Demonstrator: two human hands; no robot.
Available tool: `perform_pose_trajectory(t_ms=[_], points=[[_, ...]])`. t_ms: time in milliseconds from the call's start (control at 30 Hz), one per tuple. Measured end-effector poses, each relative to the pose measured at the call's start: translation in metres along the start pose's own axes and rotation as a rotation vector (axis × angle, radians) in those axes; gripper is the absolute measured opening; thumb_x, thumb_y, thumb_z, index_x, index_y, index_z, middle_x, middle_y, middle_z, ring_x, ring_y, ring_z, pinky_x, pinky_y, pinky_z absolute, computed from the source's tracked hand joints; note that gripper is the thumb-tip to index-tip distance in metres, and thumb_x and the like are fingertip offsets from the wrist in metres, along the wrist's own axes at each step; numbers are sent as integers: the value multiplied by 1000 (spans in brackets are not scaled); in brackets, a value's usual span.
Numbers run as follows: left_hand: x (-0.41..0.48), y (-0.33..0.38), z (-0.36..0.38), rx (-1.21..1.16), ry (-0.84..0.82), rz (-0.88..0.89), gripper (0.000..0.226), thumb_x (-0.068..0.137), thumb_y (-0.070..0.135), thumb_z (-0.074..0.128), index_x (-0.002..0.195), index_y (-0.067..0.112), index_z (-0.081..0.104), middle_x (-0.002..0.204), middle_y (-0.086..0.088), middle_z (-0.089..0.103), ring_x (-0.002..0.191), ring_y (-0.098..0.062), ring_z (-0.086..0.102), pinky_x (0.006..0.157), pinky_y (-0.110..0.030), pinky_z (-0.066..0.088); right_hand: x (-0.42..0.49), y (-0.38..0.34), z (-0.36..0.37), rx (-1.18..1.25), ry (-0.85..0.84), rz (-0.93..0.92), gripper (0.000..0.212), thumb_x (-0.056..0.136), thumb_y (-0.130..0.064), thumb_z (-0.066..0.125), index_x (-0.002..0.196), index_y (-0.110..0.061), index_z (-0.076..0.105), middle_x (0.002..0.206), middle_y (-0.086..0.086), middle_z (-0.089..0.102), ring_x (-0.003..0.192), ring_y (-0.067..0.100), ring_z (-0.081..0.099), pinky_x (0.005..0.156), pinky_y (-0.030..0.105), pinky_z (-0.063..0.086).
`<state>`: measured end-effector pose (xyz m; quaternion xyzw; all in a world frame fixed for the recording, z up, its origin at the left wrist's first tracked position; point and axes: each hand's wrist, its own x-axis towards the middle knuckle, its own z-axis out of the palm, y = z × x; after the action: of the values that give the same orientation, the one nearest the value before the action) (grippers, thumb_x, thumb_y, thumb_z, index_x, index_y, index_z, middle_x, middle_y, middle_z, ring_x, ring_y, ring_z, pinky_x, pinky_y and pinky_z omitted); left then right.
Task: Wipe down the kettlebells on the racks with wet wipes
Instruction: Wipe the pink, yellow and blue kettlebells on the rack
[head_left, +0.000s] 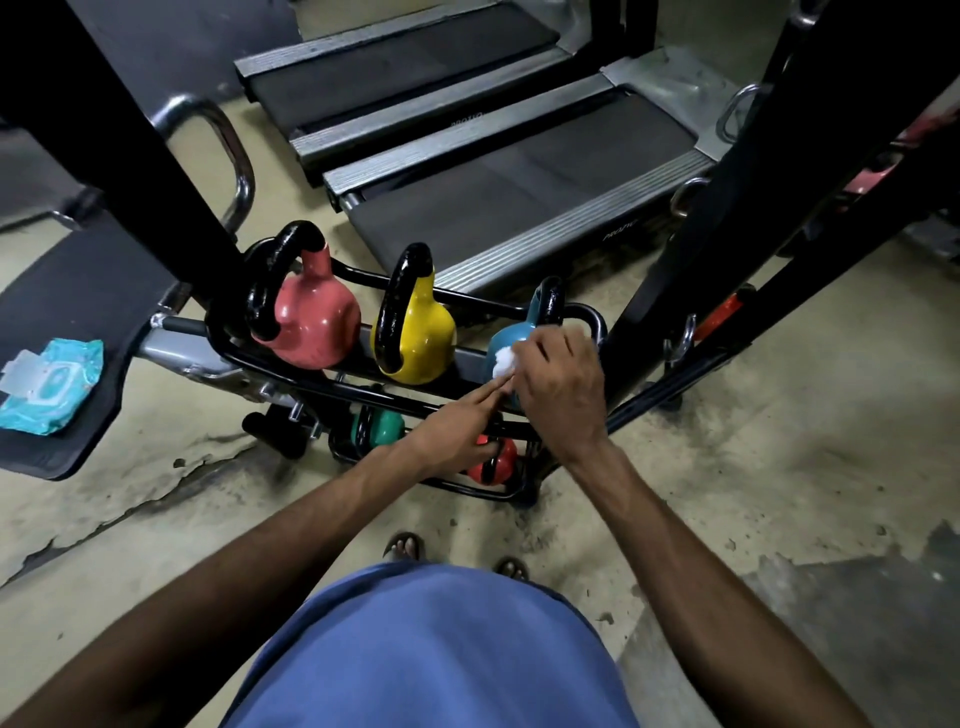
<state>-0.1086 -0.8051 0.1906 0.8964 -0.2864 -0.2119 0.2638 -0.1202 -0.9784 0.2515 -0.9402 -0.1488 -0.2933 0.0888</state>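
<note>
Looking down past a blue shirt, we see two treadmills (519, 208) lying side by side on a worn, cracked floor (753, 441). At the left a black padded counter (78, 312) carries a teal pack of wet wipes (49, 384), its lid flap open. In front of the treadmills stands a black two-tier rack (470, 300). Its upper tier holds a pink kettlebell (317, 322), a yellow kettlebell (421, 343) and, at the right end, a smaller blue kettlebell (506, 338), all upright with black handles. On the lower tier we can make out a green kettlebell (384, 426) and a red kettlebell (493, 465), both partly hidden. The right hand (561, 379) curls around a bunched white wipe (503, 361) and presses it against the blue kettlebell's body. The left hand (457, 431) reaches in from below with its fingers straight, the fingertips just beneath the wipe at the same kettlebell's side.
</note>
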Motion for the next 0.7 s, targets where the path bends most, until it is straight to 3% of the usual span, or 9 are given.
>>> perform_pose_trajectory(t_ms=[67,167,300,400,467,600,700], points=[[-2,2,-2,-7,9,23,97,91,24,69,165,27,6,172,15,0,128,-16,53,96,-30,50,24,11,-3,-34,-41,63,9,85,-13,65,94,-14,64,96,9,59,90,31,53,77,43,44],[-3,2,-2,1,21,51,97,94,27,70,166,25,4,172,16,-3,150,-18,35,112,-40,46,42,25,-5,117,-46,303,9,87,-18,59,95,-16,63,98,6,58,89,26,57,78,40,47],[-1,0,1,0,26,61,98,94,27,70,165,25,2,172,16,-5,151,-20,33,112,-43,46,9,16,-7,486,35,669,9,93,-14,60,101,-18,64,101,-1,61,85,11,57,79,32,50],[-2,-1,3,9,45,69,100,94,28,70,165,25,1,172,16,-5,153,-18,29,113,-44,45,-39,-7,7,717,-94,901,11,96,-25,52,98,-24,63,94,0,69,84,16,66,80,42,56],[-2,-2,3,3,48,69,100,94,28,70,165,25,1,172,16,-5,153,-15,28,112,-42,47,-49,-15,10,855,-168,1040,17,96,-24,48,89,-22,63,82,1,71,71,16,65,71,44,57],[-2,1,1,13,34,55,98,93,27,70,165,24,3,172,16,-4,151,-15,33,107,-32,45,-26,-6,0,1044,-191,1164,33,105,-14,48,76,-13,64,55,-2,60,49,10,51,55,29,45],[0,6,2,23,36,21,96,93,28,69,166,20,6,172,12,1,151,-17,33,111,-35,45,-26,-1,-4,1116,-214,1152,29,101,-13,49,76,-9,64,59,1,61,51,12,50,54,30,42]])
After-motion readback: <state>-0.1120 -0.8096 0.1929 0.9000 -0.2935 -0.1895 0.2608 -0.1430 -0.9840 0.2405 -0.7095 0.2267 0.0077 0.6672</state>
